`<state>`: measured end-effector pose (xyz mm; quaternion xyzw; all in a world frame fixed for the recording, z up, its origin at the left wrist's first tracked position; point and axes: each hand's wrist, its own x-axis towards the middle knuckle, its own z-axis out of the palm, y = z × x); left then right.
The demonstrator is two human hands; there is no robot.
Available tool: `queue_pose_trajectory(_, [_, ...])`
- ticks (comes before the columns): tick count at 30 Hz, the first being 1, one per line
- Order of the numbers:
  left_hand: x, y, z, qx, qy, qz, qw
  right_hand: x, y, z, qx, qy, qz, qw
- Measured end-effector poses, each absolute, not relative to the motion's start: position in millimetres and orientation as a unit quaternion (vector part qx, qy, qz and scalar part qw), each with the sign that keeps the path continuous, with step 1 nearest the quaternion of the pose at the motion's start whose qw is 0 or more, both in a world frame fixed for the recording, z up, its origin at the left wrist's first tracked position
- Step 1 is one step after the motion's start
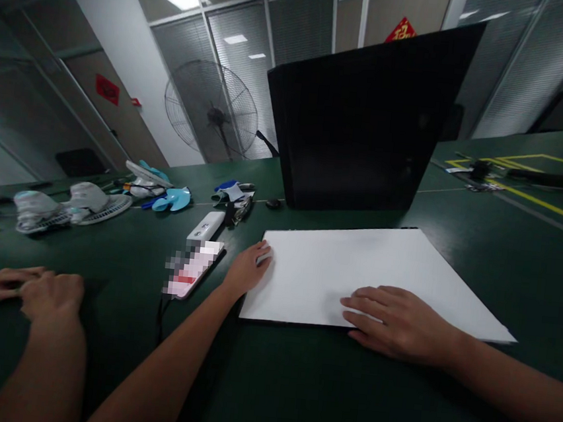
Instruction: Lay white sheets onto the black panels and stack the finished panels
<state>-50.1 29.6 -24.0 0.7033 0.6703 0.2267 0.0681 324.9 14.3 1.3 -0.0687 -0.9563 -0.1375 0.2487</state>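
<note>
On the green table, directly before you, a white paper sheet lies flat; take its middle as the clock's centre. Your left hand rests at nine o'clock, fingers curled at the side edge; whether they pinch the paper, you cannot tell from this view. At five o'clock your right hand lies palm down across the near edge, fingers stretched, gripping nothing.

Judging by the sheet, you look to be at an early stage: no fold or mark shows on it, and nothing there reads as finished work. What is left does not show.

At twelve, a black monitor-like panel stands near the far edge and limits your reach forward. Nine o'clock is tight: a smartphone lies just beyond your left hand, with a white box toward ten and a co-worker's hands farther out, toward eight. Your widest room is at three, where tabletop stretches past the slanting right edge; yellow lines run toward two.
</note>
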Motion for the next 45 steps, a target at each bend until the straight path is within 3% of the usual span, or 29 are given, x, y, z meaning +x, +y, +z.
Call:
queue_pose_trajectory(5, [-65, 31, -16, 0.714, 0.652, 0.234, 0.097, 329, 7, 14, 0.027, -0.932, -0.229, 0.281])
queue_pose_trajectory(13, [-75, 27, -9, 0.756, 0.594, 0.248, 0.124, 355, 25, 27, 0.052, -0.917, -0.266, 0.291])
queue_pose_trajectory(21, [-72, 23, -7, 0.792, 0.541, 0.26, 0.107, 373, 37, 31, 0.018, -0.902, -0.28, 0.33])
queue_pose_trajectory(31, [-73, 32, -15, 0.776, 0.536, 0.309, 0.123, 369, 51, 21, -0.062, -0.89, -0.205, 0.403])
queue_pose_trajectory(38, [-68, 30, -12, 0.766, 0.546, 0.319, 0.118, 368, 43, 27, -0.1, -0.88, -0.219, 0.409])
queue_pose_trajectory(45, [-66, 28, -13, 0.742, 0.586, 0.31, 0.099, 379, 43, 67, -0.162, -0.861, -0.261, 0.405])
